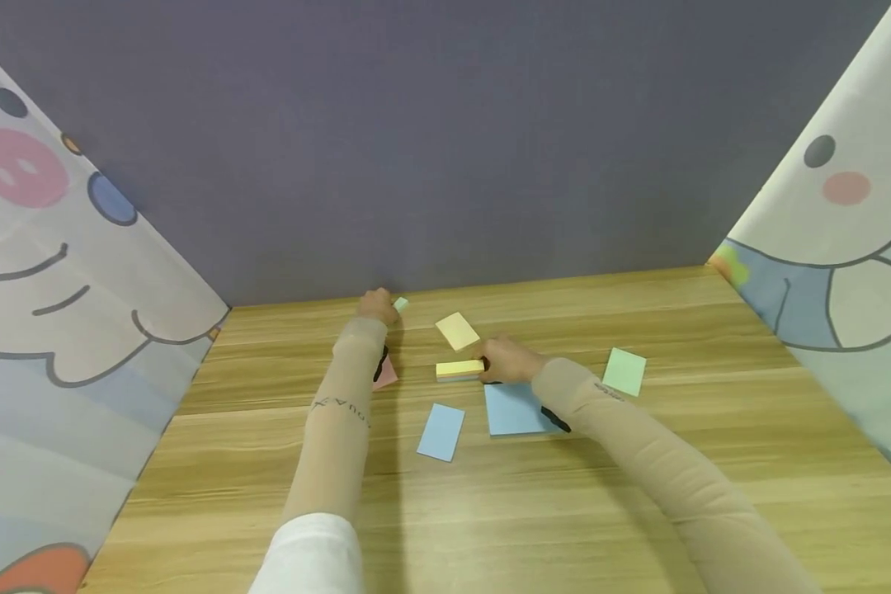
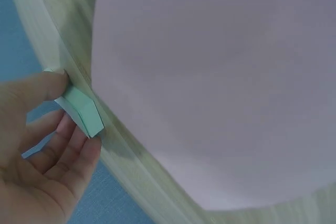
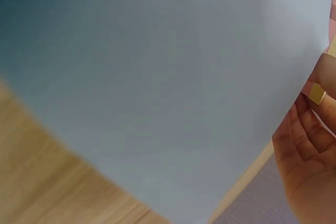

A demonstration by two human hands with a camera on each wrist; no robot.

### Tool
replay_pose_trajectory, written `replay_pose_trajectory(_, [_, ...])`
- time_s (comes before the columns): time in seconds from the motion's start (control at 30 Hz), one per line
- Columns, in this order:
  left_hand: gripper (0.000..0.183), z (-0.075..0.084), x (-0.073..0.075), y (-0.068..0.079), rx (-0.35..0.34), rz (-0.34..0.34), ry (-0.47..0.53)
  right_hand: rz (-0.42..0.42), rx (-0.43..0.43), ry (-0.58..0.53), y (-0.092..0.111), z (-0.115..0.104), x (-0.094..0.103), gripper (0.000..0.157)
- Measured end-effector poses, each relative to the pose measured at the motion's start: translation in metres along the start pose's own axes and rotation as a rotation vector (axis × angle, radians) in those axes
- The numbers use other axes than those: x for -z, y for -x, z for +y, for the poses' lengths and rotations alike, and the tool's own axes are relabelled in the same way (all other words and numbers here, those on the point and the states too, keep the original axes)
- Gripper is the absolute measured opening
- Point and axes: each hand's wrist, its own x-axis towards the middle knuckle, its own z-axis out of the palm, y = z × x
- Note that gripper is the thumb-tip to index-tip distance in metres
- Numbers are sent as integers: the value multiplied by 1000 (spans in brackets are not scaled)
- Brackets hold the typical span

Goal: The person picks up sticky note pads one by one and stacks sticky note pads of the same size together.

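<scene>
In the head view my left hand [image 1: 377, 306] is at the back edge of the table, pinching a small light-green paper block [image 1: 401, 304] between thumb and fingers. The left wrist view shows the block [image 2: 85, 111] close up, with several fingers below it. A pink sheet [image 1: 386, 374] lies partly hidden under the left forearm. My right hand [image 1: 511, 360] holds the right end of a thin layered paper stack [image 1: 459, 369], yellow on top with bluish layers below. In the right wrist view, fingertips pinch its yellow and pink end [image 3: 316, 93], while a blue sheet covers most of the view.
A large blue pad [image 1: 516, 412] lies beneath the right wrist. Around it are a small blue sheet [image 1: 441, 431], a pale yellow sheet [image 1: 457, 331] and a light-green sheet [image 1: 624, 371]. Behind the wooden table [image 1: 267, 462] rises a grey panel [image 1: 445, 148]; printed cloths flank both sides.
</scene>
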Motion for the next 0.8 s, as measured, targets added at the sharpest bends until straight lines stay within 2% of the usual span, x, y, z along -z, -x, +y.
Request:
replay_pose_trajectory(0.33, [22,1,-4,-1,-21,6,-53,-7,-6,6,0,0,-1,9])
replay_pose_trajectory(0.8, [19,0,1,5,-50,-2,-19,-10,-9,25,-1,-2,-1,10])
